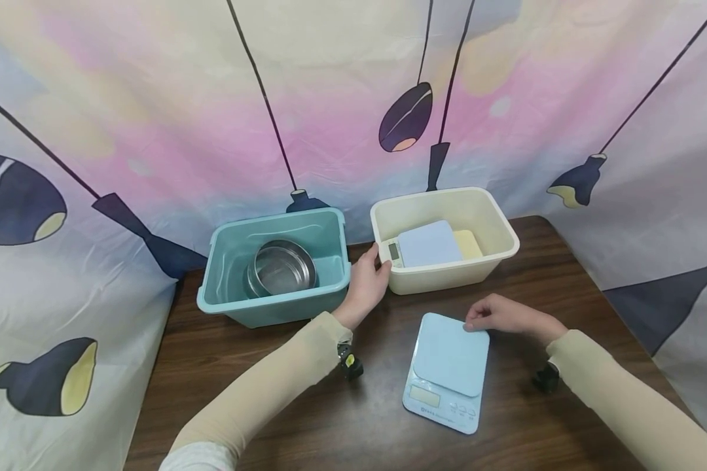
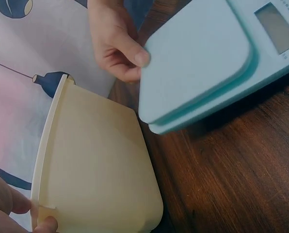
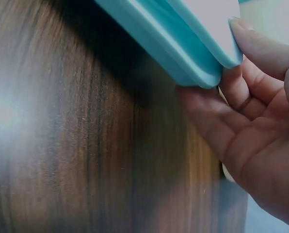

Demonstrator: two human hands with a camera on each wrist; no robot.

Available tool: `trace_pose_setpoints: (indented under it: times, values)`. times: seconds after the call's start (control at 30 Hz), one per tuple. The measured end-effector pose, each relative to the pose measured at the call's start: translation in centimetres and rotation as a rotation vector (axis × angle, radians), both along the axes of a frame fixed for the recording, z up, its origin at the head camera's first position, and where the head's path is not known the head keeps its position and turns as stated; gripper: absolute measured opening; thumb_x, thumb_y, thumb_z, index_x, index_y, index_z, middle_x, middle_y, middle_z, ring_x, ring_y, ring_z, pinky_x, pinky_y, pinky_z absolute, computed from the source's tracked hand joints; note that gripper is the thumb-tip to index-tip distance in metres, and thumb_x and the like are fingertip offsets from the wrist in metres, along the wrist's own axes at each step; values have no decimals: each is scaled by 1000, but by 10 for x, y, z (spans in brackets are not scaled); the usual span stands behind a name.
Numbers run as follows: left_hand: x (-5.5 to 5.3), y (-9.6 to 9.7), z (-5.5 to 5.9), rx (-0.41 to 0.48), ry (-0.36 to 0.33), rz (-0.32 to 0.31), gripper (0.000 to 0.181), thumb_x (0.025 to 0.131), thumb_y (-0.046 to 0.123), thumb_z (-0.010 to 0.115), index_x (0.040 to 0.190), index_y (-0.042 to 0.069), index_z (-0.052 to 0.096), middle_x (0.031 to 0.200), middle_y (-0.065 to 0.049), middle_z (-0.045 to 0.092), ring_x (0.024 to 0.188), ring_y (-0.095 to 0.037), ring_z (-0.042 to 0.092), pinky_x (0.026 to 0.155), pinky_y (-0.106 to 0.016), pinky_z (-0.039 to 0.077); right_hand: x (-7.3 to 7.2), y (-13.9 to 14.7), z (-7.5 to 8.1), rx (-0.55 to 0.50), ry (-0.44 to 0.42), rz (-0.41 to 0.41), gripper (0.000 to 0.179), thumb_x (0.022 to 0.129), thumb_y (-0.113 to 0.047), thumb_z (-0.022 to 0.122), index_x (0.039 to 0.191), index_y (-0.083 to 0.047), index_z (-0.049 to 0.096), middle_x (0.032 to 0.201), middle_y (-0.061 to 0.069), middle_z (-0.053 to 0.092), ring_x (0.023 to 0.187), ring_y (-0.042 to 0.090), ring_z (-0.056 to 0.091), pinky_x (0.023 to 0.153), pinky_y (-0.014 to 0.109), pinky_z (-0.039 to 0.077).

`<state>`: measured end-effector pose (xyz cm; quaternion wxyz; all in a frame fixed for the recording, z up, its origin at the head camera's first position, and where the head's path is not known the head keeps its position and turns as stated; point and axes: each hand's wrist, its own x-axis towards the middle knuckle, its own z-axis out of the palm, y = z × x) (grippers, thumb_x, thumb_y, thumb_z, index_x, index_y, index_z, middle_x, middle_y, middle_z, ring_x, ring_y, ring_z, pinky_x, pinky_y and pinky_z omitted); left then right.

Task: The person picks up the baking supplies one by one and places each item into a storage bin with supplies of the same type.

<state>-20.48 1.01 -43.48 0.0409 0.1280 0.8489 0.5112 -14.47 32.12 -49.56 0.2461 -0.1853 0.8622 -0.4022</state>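
Observation:
A light blue kitchen scale (image 1: 448, 356) is over the wooden table, its display end toward me. My right hand (image 1: 509, 317) pinches its far right corner, thumb on top and fingers beneath in the right wrist view. That corner is raised, with a shadow under the scale (image 2: 193, 63). My left hand (image 1: 365, 284) pinches the rim of a cream plastic bin (image 1: 442, 280) at its near left corner. Inside that bin lie a pale lavender-blue scale (image 1: 430, 245) with a small display and a yellow flat item (image 1: 468, 244), partly hidden by the scale.
Left of the cream bin stands a teal bin (image 1: 283, 313) holding round metal pans (image 1: 285, 268), seemingly nested. Behind both bins hangs a patterned cloth (image 1: 342, 98). The dark wood table (image 1: 306, 418) extends toward me, and its right edge runs past my right arm.

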Motion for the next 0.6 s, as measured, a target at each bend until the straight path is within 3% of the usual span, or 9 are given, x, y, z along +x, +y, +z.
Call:
trace_pose_setpoints:
  times: [0.37, 0.6]
  values:
    - [1, 0, 0, -2, 2, 4, 54, 109, 10, 54, 159, -2, 38, 153, -24, 50, 136, -34, 56, 104, -46, 53, 17, 30, 12, -32, -14, -57, 15, 102, -21, 68, 101, -8, 75, 86, 0, 68, 84, 16, 62, 78, 30, 52]
    - [1, 0, 1, -3, -4, -5, 55, 109, 10, 53, 159, -4, 35, 155, -25, 48, 137, -34, 55, 106, -46, 52, 27, 43, 38, -32, -25, -128, 20, 104, -23, 65, 108, -5, 74, 95, 3, 71, 93, 18, 62, 86, 36, 51]
